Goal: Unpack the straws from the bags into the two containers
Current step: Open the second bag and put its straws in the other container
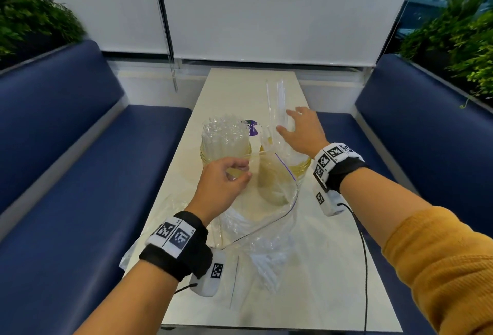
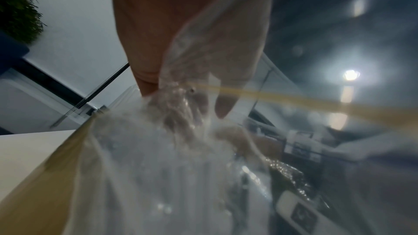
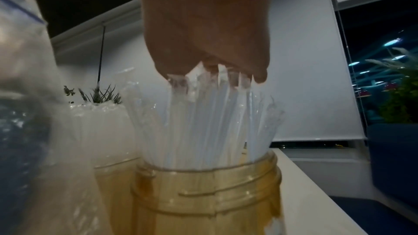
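Two amber jars stand on the table – the left jar packed with clear straws, the right jar with a looser bunch. The right hand rests on these, fingers spread. The left hand pinches the zip bag.

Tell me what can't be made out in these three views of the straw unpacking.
- Head view: the right container is mostly hidden behind the zip bag and the right hand.
- Head view: the purple label is too small and half covered to read.
- Left wrist view: the left hand pinches the bag, whose film blurs everything behind it.
- Right wrist view: the palm hides the right hand's grip on the straws.
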Demonstrator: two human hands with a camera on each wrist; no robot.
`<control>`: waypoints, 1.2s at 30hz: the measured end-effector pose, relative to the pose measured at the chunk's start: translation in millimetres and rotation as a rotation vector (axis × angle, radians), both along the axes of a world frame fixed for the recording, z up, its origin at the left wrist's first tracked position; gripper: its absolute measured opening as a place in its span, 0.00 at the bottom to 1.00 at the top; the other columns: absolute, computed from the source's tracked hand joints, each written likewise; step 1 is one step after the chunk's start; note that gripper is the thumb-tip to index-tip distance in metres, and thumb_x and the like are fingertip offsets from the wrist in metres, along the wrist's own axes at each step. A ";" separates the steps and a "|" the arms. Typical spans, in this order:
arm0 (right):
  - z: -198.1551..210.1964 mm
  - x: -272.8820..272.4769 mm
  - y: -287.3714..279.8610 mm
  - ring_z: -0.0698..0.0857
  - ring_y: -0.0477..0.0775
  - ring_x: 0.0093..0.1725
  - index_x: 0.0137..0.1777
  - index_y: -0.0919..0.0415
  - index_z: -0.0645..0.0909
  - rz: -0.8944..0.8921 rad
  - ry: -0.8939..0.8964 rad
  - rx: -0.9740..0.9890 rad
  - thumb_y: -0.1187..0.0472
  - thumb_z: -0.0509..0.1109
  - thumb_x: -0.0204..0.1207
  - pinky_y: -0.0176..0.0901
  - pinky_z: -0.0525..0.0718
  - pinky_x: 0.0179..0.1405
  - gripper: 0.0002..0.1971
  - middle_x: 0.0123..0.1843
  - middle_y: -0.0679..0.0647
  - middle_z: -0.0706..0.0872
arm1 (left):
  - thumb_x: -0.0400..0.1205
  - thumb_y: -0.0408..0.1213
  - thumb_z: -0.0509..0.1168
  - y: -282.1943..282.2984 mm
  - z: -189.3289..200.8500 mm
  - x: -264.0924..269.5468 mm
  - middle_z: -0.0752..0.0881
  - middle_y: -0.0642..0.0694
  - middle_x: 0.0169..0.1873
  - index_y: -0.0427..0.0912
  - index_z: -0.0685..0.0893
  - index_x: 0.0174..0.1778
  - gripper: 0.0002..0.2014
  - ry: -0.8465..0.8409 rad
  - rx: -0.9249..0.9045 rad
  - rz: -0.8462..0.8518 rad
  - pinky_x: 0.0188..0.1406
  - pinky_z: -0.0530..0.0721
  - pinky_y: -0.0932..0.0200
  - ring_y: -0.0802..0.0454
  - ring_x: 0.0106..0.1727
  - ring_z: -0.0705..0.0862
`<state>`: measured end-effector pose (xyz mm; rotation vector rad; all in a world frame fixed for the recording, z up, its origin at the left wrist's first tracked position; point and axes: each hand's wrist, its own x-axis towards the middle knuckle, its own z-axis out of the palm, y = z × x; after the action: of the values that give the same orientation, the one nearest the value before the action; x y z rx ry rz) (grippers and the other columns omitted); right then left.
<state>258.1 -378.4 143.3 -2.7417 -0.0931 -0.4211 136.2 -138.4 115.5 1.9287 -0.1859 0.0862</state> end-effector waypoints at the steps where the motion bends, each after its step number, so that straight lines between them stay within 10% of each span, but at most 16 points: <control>1: 3.1 -0.2 1.4 0.68 0.60 0.79 0.79 0.58 0.73 0.011 -0.055 0.054 0.45 0.65 0.82 0.54 0.66 0.80 0.29 0.78 0.59 0.73 | 0.80 0.41 0.75 0.9 0.2 -0.3 0.91 0.58 0.50 0.51 0.90 0.58 0.10 0.002 -0.003 0.001 0.44 0.93 0.42 0.39 0.44 0.91; 6: 55.0 27.2 18.0 0.74 0.55 0.73 0.73 0.60 0.78 0.070 -0.339 0.181 0.49 0.56 0.86 0.49 0.72 0.75 0.22 0.71 0.55 0.79 | 0.80 0.41 0.74 0.1 1.5 -0.8 0.91 0.60 0.50 0.53 0.90 0.56 0.09 0.015 -0.012 0.005 0.50 0.91 0.42 0.41 0.46 0.91; 11: 93.9 76.9 34.7 0.72 0.60 0.78 0.76 0.61 0.77 0.167 -0.071 -0.035 0.49 0.52 0.89 0.55 0.72 0.77 0.24 0.77 0.58 0.77 | 0.81 0.44 0.74 1.7 0.4 0.3 0.90 0.62 0.51 0.55 0.90 0.56 0.08 0.007 -0.007 0.012 0.51 0.91 0.43 0.45 0.45 0.92; 16: 82.0 90.6 40.3 0.82 0.67 0.59 0.59 0.70 0.79 0.203 0.182 -0.361 0.62 0.48 0.90 0.56 0.81 0.63 0.18 0.64 0.67 0.84 | 0.81 0.45 0.73 11.1 -6.1 2.1 0.90 0.64 0.50 0.56 0.90 0.53 0.06 0.015 -0.006 0.045 0.50 0.92 0.45 0.51 0.43 0.92; 23: 49.2 70.6 18.2 0.83 0.69 0.55 0.60 0.69 0.80 0.150 0.191 -0.492 0.65 0.48 0.88 0.52 0.79 0.47 0.18 0.58 0.68 0.84 | 0.82 0.43 0.73 14.7 -6.9 8.2 0.91 0.60 0.50 0.51 0.91 0.56 0.08 0.041 -0.018 0.068 0.55 0.91 0.45 0.49 0.46 0.92; 28: 48.3 55.0 8.4 0.76 0.59 0.39 0.29 0.62 0.73 0.136 0.186 -0.191 0.59 0.56 0.87 0.46 0.77 0.38 0.23 0.32 0.59 0.78 | 0.83 0.42 0.72 4.0 0.8 14.2 0.90 0.62 0.50 0.50 0.91 0.58 0.09 0.030 -0.001 0.044 0.55 0.91 0.41 0.47 0.45 0.92; 32: 41.9 35.4 13.6 0.71 0.56 0.30 0.28 0.64 0.71 0.147 0.116 -0.016 0.60 0.59 0.85 0.43 0.74 0.35 0.22 0.28 0.58 0.74 | 0.83 0.41 0.72 -2.0 3.9 14.3 0.90 0.61 0.51 0.49 0.91 0.58 0.09 0.020 -0.004 0.025 0.55 0.90 0.39 0.45 0.46 0.92; 36: 30.9 20.6 19.1 0.86 0.69 0.54 0.52 0.74 0.84 0.215 0.461 -0.189 0.54 0.55 0.89 0.54 0.83 0.54 0.24 0.52 0.66 0.88 | 0.83 0.43 0.71 -3.7 5.0 12.0 0.90 0.60 0.51 0.51 0.91 0.57 0.08 0.014 0.010 0.012 0.50 0.91 0.36 0.39 0.45 0.91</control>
<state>278.7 -359.2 174.2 -2.8927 -0.3163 0.2934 148.2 -142.1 120.5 1.9399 -0.1662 0.0799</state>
